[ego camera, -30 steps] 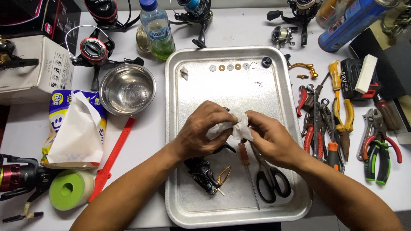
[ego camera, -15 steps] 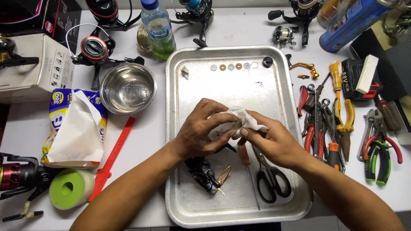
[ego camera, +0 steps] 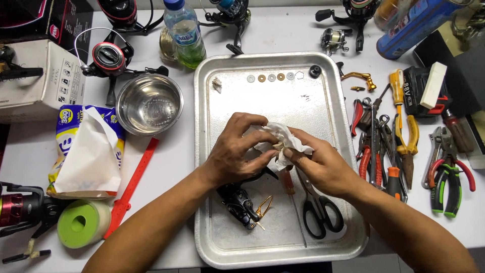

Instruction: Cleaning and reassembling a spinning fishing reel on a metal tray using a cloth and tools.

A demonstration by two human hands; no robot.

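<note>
Over the middle of a metal tray [ego camera: 217, 151], my left hand [ego camera: 237, 149] and my right hand [ego camera: 321, 164] both grip a crumpled white tissue [ego camera: 278, 139], with a small part hidden inside it. A black fishing reel body [ego camera: 240, 202] with a gold piece lies on the tray just under my left wrist. Black-handled scissors [ego camera: 321, 215] and a thin screwdriver [ego camera: 290, 189] lie under my right hand. A row of small washers [ego camera: 270, 78] and a black knob [ego camera: 315, 71] sit at the tray's far edge.
Left of the tray are a steel bowl [ego camera: 149, 103], a tissue pack [ego camera: 86, 151], a red strip [ego camera: 132, 184], a green tape roll [ego camera: 81, 222] and a water bottle [ego camera: 184, 33]. Pliers and screwdrivers [ego camera: 394, 146] lie to the right. Several fishing reels [ego camera: 108, 58] stand along the back.
Both hands have kept working the tissue in place, with the fingers shifting slightly. Nothing else moved.
</note>
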